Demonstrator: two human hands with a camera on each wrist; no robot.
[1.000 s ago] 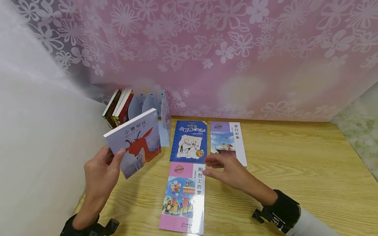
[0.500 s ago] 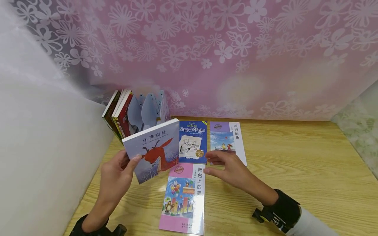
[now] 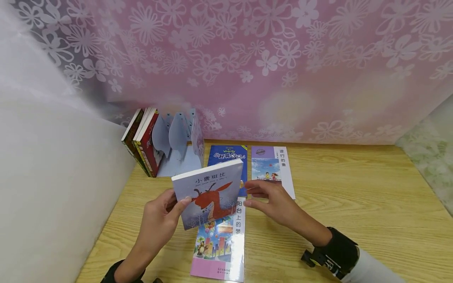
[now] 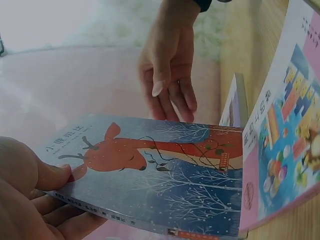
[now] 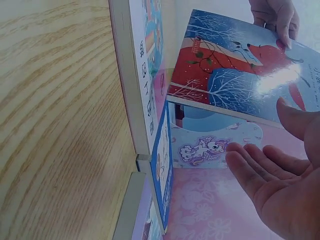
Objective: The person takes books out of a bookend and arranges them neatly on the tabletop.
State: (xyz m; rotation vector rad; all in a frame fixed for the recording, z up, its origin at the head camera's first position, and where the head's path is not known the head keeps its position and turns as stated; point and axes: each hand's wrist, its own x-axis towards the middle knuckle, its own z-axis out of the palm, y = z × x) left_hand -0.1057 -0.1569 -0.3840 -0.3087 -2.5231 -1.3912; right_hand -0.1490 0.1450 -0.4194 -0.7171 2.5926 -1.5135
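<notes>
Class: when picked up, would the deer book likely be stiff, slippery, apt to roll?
The deer book is probably stiff: held at one edge by the left hand, it shows no sag. It may be slippery, given its bright glare in the right wrist view. Being flat, it should hardly roll.

Bright light fills the head view, the cloth (image 3: 244,86) greying towards its left corner. The left wrist view is dimmer, hazier; in the right wrist's, glare whitens the deer book (image 5: 245,67).
</notes>
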